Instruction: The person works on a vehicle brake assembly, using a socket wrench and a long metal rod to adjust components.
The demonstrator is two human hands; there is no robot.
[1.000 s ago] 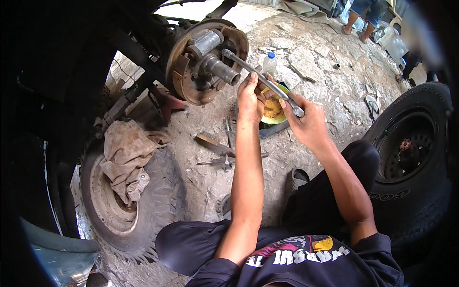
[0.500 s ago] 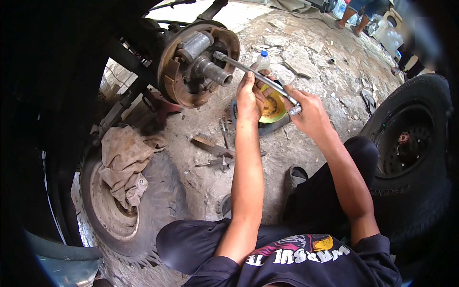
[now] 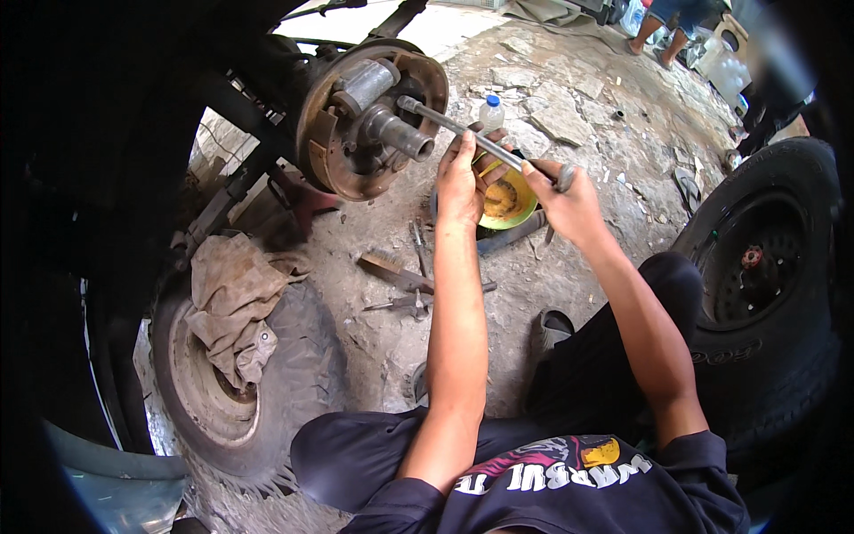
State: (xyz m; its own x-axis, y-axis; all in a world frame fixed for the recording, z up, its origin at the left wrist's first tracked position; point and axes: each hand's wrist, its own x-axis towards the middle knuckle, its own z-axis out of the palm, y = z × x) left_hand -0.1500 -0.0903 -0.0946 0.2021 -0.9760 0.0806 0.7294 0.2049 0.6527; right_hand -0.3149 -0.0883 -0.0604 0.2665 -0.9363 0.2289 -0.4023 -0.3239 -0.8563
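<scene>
A long steel bar tool [image 3: 449, 125] runs from a rusty brake hub [image 3: 365, 116] on the vehicle's axle down to my hands. My left hand [image 3: 463, 173] grips the bar near its middle. My right hand [image 3: 565, 200] is closed around the bar's near end. The bar's far tip sits at the hub, just above the protruding spindle [image 3: 400, 133]. Behind my hands a yellow bowl [image 3: 509, 200] rests on the ground.
A wheel lies flat at lower left [image 3: 240, 374] with a dirty rag [image 3: 236, 298] on it. Pliers and hand tools [image 3: 409, 285] lie on the stone ground. Another tyre [image 3: 765, 276] stands at right. A plastic bottle [image 3: 490, 113] stands behind the bar. Another person's legs [image 3: 663, 36] show far back.
The bar's far tip has stayed at the hub while my hands kept their grip; the whole scene has shifted slightly left and up in view.
</scene>
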